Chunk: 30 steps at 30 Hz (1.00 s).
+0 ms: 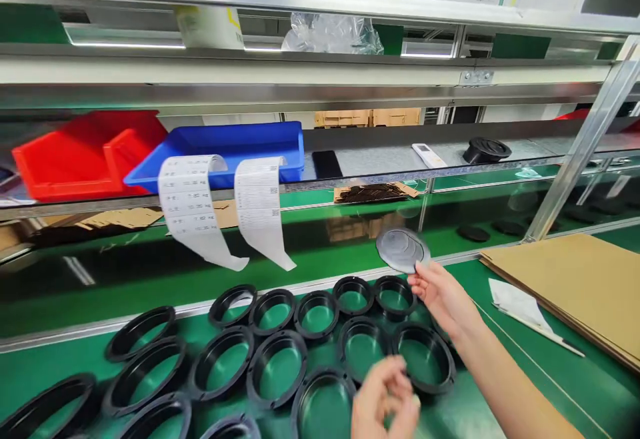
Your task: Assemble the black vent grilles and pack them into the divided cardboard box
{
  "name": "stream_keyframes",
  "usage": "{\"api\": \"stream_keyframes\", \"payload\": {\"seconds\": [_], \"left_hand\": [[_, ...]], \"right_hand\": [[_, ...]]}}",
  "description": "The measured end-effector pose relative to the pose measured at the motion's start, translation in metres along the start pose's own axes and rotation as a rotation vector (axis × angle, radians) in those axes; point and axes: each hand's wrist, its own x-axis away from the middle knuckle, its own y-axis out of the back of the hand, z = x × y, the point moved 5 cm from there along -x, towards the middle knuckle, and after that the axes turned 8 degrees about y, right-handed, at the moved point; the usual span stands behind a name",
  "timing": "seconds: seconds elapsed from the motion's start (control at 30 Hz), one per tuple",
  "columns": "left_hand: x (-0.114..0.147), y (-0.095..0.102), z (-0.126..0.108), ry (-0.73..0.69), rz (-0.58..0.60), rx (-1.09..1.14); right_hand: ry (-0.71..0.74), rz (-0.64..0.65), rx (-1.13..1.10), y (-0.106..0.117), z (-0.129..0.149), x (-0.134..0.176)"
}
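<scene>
My right hand (445, 299) pinches the near edge of a round grey plastic lid (403, 250) with curved raised lines on its face. It holds the lid tilted up above the back row of black plastic rings. Beneath that hand lie a small black ring (395, 297) and a larger black ring (424, 359). My left hand (384, 400) is at the bottom, slightly blurred, with fingers loosely curled and apart and nothing visible in them. It overlaps the near side of the rings, beside a black ring (324, 404); whether it touches one I cannot tell.
Several more black rings (277, 369) cover the green table (480, 412). Cardboard sheets (575, 285) and a pen (540, 329) lie right. On the shelf above stand a red bin (90, 155), a blue tray (240, 133), a phone (327, 164) and a black part (486, 150); paper strips (263, 212) hang down.
</scene>
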Motion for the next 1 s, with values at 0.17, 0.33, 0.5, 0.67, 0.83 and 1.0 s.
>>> {"api": "stream_keyframes", "payload": {"seconds": [0.17, 0.33, 0.5, 0.67, 0.83, 1.0], "left_hand": [[-0.006, 0.028, -0.02, -0.058, -0.147, 0.693], [0.009, 0.018, -0.002, 0.377, 0.249, 1.099], [0.01, 0.034, -0.023, 0.234, 0.097, 1.224], [0.012, 0.023, -0.019, 0.332, 0.078, 1.214], [0.011, 0.016, -0.017, 0.33, 0.166, 1.167], [0.01, 0.012, -0.019, 0.337, 0.232, 1.157]], "right_hand": [[-0.174, 0.14, -0.036, -0.038, -0.04, 0.137], [-0.416, 0.271, 0.008, -0.054, -0.087, 0.204], [-0.251, 0.645, 0.52, -0.058, -0.062, 0.208], [0.826, 0.476, 1.322, -0.064, -0.005, 0.161], [0.863, 0.188, 1.478, -0.029, -0.003, 0.116], [0.718, 0.363, 1.285, -0.012, -0.004, 0.128]]}}
